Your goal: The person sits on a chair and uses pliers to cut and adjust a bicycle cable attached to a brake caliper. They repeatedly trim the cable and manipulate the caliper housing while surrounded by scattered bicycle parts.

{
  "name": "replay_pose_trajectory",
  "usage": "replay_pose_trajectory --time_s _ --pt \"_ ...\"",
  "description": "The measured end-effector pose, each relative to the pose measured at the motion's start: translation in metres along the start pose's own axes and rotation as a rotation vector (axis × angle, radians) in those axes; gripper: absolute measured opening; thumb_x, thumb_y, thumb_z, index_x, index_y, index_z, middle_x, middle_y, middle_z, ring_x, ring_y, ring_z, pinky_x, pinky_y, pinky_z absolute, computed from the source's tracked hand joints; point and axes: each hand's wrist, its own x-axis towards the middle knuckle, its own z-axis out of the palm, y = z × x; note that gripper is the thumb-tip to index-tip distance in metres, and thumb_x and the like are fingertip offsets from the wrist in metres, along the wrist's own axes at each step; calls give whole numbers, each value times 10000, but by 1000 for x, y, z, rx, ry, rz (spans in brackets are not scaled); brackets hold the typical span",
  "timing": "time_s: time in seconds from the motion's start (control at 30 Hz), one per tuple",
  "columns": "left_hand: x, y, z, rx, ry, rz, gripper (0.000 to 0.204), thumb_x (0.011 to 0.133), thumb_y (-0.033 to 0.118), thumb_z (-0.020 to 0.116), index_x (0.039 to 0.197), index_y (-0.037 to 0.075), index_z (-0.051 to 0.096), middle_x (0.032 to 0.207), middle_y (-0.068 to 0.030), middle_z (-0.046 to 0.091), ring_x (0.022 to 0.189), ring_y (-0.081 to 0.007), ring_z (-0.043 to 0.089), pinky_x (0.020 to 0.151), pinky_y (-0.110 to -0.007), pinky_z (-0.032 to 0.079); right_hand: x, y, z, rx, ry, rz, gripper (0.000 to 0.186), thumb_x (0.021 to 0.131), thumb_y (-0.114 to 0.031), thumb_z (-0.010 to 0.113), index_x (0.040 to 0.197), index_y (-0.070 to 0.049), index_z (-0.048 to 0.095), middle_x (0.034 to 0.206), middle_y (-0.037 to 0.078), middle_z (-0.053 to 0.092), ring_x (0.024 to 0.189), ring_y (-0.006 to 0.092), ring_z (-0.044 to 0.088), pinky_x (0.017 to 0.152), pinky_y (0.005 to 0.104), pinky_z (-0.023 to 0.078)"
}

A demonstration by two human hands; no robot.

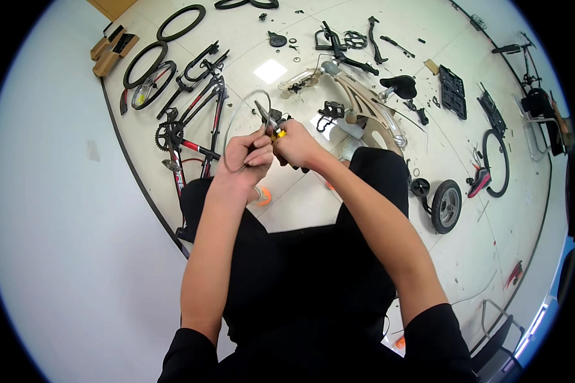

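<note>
My left hand [248,155] is closed, its fingers pinching a thin grey cable [228,122]. The cable bends in a wide loop above and beside that hand. Close against it on the right, my right hand [296,144] is wrapped round a pair of pliers [263,113] with yellow on the handles. The metal jaws point up and to the left, near the cable. Whether the jaws grip the cable I cannot tell. Both hands are held above the floor, in front of my knees.
A black-and-red bicycle frame [186,115] lies at left, near loose tires [145,64]. Ahead to the right rests a beige frame [364,99]. A black saddle [399,85], an open tool case [452,92] and a small wheel [446,206] lie on the right.
</note>
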Motion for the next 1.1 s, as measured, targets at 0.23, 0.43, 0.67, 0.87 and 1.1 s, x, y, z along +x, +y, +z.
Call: replay_pose_trajectory --time_s 0.23,0.43,0.67,0.87,1.1 --pt "52 60 -11 1121 161 -23 212 917 138 562 952 -70 586 562 46 392 388 -20 279 353 -182 236 79 47 -37 -146 -203 -95 133 604 -13 543 702 62 593 630 132 620 503 180 569 482 304 448" --pt "123 75 -25 1713 108 228 152 876 63 572 874 -75 634 590 5 500 535 -59 413 488 -241 332 115 65 -54 -46 -136 215 137 630 -27 536 720 65 584 602 114 588 514 183 563 481 308 436" --pt "162 101 -56 1676 46 20 124 827 30 597 866 -81 637 584 -57 543 518 -118 466 499 -276 368 155 89 -75 113 -398 330 256 600 -50 551 814 73 619 728 130 637 685 199 586 655 303 467" --pt "160 85 -70 2085 -136 308 133 719 -38 567 825 -78 638 692 -210 597 614 -362 566 580 -388 453 154 101 -55 -44 -352 521 255 618 -79 561 831 51 616 708 105 589 681 186 551 642 301 447" --pt "145 88 -75 2242 -80 341 129 642 -73 555 759 -24 580 666 -156 569 608 -344 573 574 -404 469 152 97 -33 33 -287 514 167 676 -39 537 793 64 597 710 117 640 686 165 594 638 293 464"
